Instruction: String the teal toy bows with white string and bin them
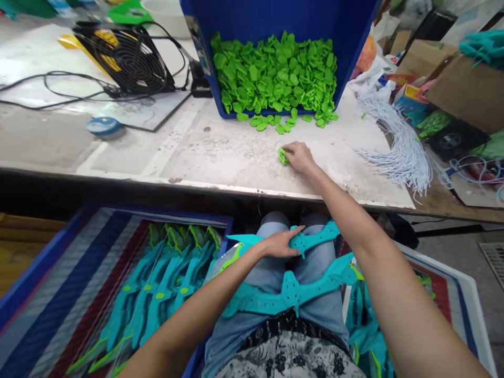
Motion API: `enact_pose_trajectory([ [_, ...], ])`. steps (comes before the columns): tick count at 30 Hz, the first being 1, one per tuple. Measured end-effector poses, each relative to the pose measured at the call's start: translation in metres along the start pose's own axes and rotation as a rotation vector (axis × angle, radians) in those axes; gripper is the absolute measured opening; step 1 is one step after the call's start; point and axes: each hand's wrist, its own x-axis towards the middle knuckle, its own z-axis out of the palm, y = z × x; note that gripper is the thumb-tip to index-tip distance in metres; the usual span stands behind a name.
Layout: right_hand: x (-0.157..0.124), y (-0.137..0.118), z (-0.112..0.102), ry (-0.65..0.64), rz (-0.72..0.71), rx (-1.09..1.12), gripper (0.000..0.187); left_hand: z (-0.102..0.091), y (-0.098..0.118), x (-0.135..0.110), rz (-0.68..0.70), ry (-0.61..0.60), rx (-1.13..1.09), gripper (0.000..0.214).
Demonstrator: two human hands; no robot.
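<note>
On the white worktable (189, 163), my right hand (300, 156) pinches small bright green plastic pieces (282, 156) between its fingertips. My left hand (279, 244) lies across a turquoise plastic toy bow (315, 240) on my lap, its fingers and thumb on either side of the bow's middle. Nearer my waist, a second turquoise toy bow (271, 302) rests across my thighs, apart from both hands. Beyond my right hand, a blue bin (275, 18) lies with its opening toward me, heaped with green pieces (275, 73); some have spilled onto the tabletop.
A black fan (134, 63) with loose cables and a round blue-lidded tin (104, 126) are at left. White cords (401, 147) spread at right beside cardboard boxes (464, 84). Below, a blue-edged crate (43, 278) and a white-edged crate (478, 315) hold more turquoise bows.
</note>
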Motion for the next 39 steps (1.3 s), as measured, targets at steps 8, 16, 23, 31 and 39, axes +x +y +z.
enact_pose_trajectory([
  [8, 0.007, -0.006, -0.012, -0.133, -0.023, -0.035, 0.021, 0.046, 0.026, -0.013, -0.097, 0.344, 0.507, 0.074],
  [16, -0.021, 0.008, -0.014, 0.257, -0.091, 0.184, 0.037, 0.028, 0.014, -0.016, -0.054, 0.287, 0.391, 0.056],
  [23, -0.198, 0.004, -0.026, 0.335, -0.264, 0.224, 0.032, -0.043, -0.014, 0.002, 0.108, 0.143, 0.031, 0.043],
  [31, -0.278, 0.004, 0.041, 0.277, -0.435, -0.183, 0.026, -0.057, -0.027, 0.027, 0.075, -0.027, -0.150, 0.049],
  [39, -0.276, 0.000, 0.049, 0.221, -0.430, -0.369, 0.028, -0.052, -0.024, 0.031, 0.077, -0.005, -0.164, 0.049],
])
